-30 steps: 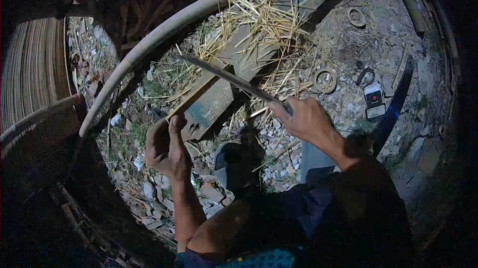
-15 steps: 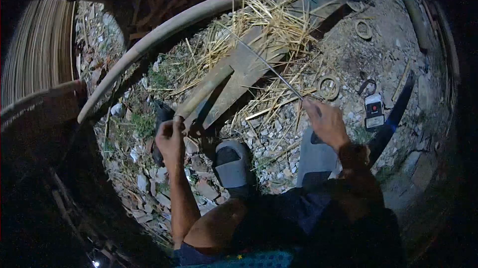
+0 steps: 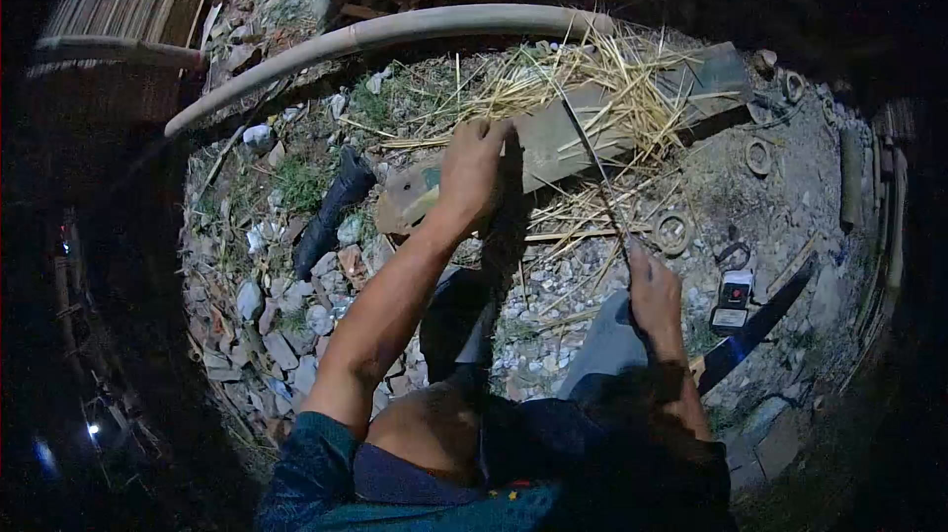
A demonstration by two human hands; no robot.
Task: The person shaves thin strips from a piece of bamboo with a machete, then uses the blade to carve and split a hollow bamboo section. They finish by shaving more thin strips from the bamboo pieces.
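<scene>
In the head view, the right hand [image 3: 656, 303] has its fingers shut around the near end of a long, thin blade [image 3: 595, 155]. The blade starts at those fingers and slants away over the wooden board [image 3: 555, 140]. Its tip is beyond the left fingertips and off to their right, by the thin yellow sticks [image 3: 647, 97].

The left hand [image 3: 471, 174] is over the near part of the board, with its fingers bent. I cannot tell if they grip something. The board sticks out on both sides of them.

It looks like a spot for holding the blade ready, not for cutting. Any move with it calls for a firm grip and the left fingers kept off its edge. A ring [image 3: 673, 234] lies just beyond the right fingers.
</scene>
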